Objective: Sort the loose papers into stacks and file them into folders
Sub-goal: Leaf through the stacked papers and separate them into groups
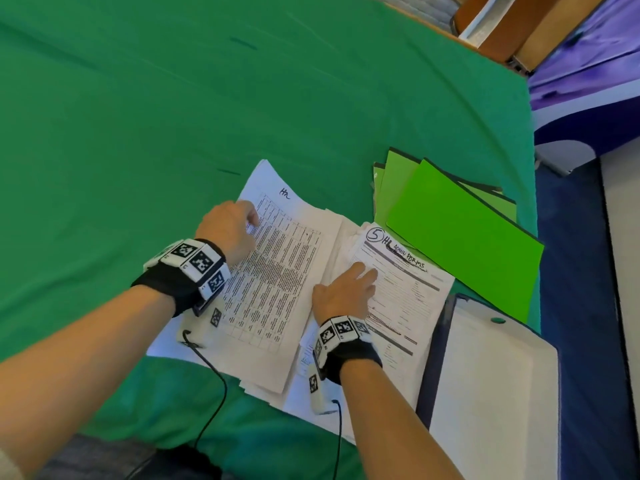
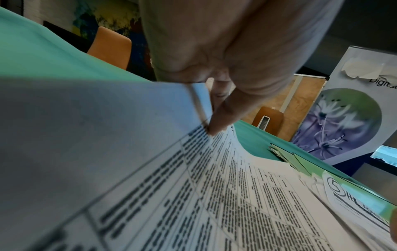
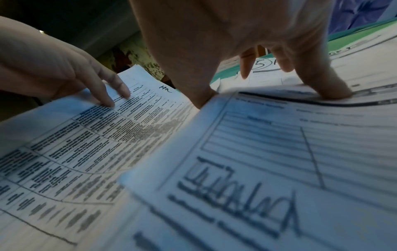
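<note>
A messy pile of white papers lies on the green cloth. On top at the left is a sheet printed with a dense table. My left hand pinches its raised left edge, fingers on top. Overlapping it on the right is a form marked "5" and "ADMIN FORMS". On this form my right hand presses down with spread fingertips. Bright green folders lie fanned just beyond the form.
A dark-edged binder with a white cover lies at the table's right edge, touching the papers. Orange-brown chairs stand past the far corner. Cables trail from both wrists over the near edge. Bare green cloth spreads left and far.
</note>
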`<action>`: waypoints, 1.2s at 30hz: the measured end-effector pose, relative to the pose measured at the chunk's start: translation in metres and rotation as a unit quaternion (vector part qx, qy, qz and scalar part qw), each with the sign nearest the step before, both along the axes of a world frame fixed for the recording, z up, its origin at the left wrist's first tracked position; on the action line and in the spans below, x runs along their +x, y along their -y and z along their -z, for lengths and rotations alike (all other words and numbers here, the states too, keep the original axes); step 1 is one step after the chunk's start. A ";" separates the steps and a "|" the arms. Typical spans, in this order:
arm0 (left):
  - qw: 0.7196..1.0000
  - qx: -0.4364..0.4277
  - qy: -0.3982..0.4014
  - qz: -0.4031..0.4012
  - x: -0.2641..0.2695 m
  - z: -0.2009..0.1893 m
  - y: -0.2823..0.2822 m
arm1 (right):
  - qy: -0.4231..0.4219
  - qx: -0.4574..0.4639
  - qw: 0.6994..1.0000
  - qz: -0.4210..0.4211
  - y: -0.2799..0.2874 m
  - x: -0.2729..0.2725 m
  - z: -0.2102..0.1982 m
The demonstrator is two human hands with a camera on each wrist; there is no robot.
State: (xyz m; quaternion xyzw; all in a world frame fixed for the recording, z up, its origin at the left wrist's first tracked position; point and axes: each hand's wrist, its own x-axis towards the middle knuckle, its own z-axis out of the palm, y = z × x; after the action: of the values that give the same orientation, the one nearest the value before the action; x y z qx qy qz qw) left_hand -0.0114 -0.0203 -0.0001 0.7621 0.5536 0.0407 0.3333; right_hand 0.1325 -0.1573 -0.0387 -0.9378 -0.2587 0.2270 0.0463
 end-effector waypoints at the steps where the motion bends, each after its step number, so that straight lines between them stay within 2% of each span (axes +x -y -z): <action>1: 1.000 -0.003 0.018 -0.004 -0.002 0.000 0.001 | -0.001 0.015 1.000 -0.006 0.002 0.002 -0.002; 6: 0.995 -0.010 0.100 -0.017 -0.012 0.002 0.000 | -0.042 0.180 0.982 0.031 0.021 0.019 -0.019; 9: 0.992 -0.017 0.124 -0.025 -0.018 0.004 0.001 | -0.091 0.240 0.965 0.054 0.041 0.034 -0.022; 13: 0.987 -0.030 0.153 -0.042 -0.021 0.010 0.001 | -0.106 0.251 0.955 0.113 0.061 0.050 -0.029; 16: 0.981 -0.019 0.188 -0.052 -0.020 0.009 0.001 | -0.065 0.225 0.962 0.144 0.072 0.055 -0.035; 19: 0.964 -0.009 0.256 -0.075 -0.017 0.003 0.006 | -0.034 0.233 0.961 0.146 0.078 0.052 -0.044; 21: 0.949 -0.042 0.292 -0.114 -0.016 0.001 0.007 | -0.024 0.246 0.958 0.146 0.081 0.049 -0.048; 22: 0.953 -0.068 0.273 -0.114 -0.017 0.001 0.007 | -0.025 0.249 0.956 0.150 0.081 0.049 -0.048; 23: 0.967 -0.091 0.221 -0.086 -0.018 0.002 0.007 | -0.027 0.251 0.955 0.155 0.082 0.048 -0.048; 25: 0.990 -0.120 0.067 0.010 -0.020 0.005 0.008 | -0.031 0.238 0.956 0.166 0.084 0.049 -0.045; 26: 0.993 -0.111 0.022 0.035 -0.020 0.005 0.010 | -0.029 0.225 0.960 0.167 0.085 0.050 -0.044; 27: 0.995 -0.089 0.012 0.039 -0.021 0.004 0.012 | -0.024 0.212 0.963 0.165 0.086 0.051 -0.044; 29: 0.998 -0.032 0.049 0.017 -0.020 -0.005 0.011 | -0.005 0.196 0.969 0.153 0.087 0.054 -0.044; 32: 0.987 0.013 0.161 -0.017 -0.013 -0.037 -0.001 | 0.026 0.182 0.974 0.134 0.093 0.056 -0.045; 36: 0.946 -0.049 0.321 -0.014 0.003 -0.076 -0.013 | 0.032 0.193 0.971 0.136 0.100 0.056 -0.047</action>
State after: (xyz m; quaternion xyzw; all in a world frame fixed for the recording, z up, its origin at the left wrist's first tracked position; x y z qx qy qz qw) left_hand -0.0086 -0.0069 0.0757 0.6840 0.4291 0.2602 0.5295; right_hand 0.1880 -0.2573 0.0080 -0.9443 -0.1692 0.1347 0.2481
